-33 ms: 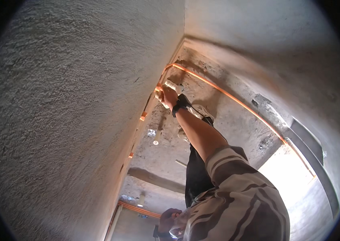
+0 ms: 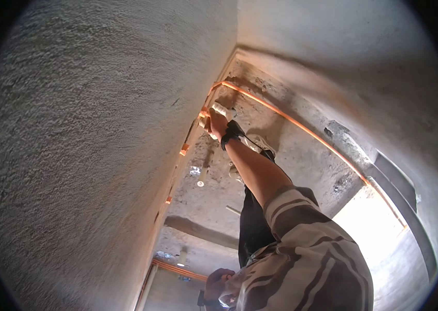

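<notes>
Where the left wall (image 2: 84, 155) meets the floor (image 2: 307, 160), the person's right hand (image 2: 218, 124) reaches down to an orange block (image 2: 204, 112) set at the wall's foot. Its fingers look bent at the block, with one pale piece (image 2: 223, 110) just beyond the knuckles and another on the near side, partly hidden by the hand. Whether the hand grips the pale piece or only lies against it, I cannot tell. As for the left hand, it cannot be made out.

A black band (image 2: 225, 140) circles the right wrist, and a thin dark cord passes just beside it. The bare forearm (image 2: 257, 168) comes from a brown-and-cream striped shirt (image 2: 312, 259) at the near edge. Left of it are black trousers (image 2: 252, 228), with a pale shoe (image 2: 264, 142) beyond them, near the wrist.

Nearer along the left wall sit two more orange blocks (image 2: 184, 150), well apart. An orange pipe (image 2: 294, 121) runs from the far corner toward the right, along the foot of the right wall (image 2: 374, 93). A pale pipe stub (image 2: 201, 182) stands on the floor left of the trousers, and more orange pipes (image 2: 188, 272) lie at the near left. Beside the shirt is a dark rounded shape (image 2: 218, 284), too unclear to name.
</notes>
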`<state>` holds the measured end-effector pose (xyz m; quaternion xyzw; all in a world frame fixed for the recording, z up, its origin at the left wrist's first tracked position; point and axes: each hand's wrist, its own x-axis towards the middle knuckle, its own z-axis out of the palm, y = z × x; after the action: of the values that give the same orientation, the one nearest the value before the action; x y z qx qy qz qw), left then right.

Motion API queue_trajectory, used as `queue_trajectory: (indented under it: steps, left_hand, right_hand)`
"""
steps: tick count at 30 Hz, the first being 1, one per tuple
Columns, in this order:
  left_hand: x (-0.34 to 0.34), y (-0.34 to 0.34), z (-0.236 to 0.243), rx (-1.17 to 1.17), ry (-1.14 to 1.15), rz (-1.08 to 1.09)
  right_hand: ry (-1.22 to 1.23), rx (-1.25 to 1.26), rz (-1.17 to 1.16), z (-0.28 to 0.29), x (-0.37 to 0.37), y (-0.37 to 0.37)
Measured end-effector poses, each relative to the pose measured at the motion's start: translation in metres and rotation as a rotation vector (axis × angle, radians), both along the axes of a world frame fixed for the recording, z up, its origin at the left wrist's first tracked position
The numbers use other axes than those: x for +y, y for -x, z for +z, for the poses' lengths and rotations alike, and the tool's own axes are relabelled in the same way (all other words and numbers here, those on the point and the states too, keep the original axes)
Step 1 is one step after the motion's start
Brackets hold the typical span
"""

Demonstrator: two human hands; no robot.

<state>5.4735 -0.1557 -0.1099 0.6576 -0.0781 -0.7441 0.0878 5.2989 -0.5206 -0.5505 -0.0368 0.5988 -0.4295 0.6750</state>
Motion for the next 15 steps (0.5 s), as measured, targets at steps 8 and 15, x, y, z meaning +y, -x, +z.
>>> queue_trajectory:
  steps: [8,15]
  left_hand:
    - [-0.005,0.0,0.005,0.054,-0.259,0.138]
    - [-0.005,0.001,-0.004,0.07,-0.162,0.07]
  right_hand:
    - [0.036,0.167,0.159,0.007,0.001,0.005]
    - [0.113,0.319,0.097,-0.046,0.004,0.019]
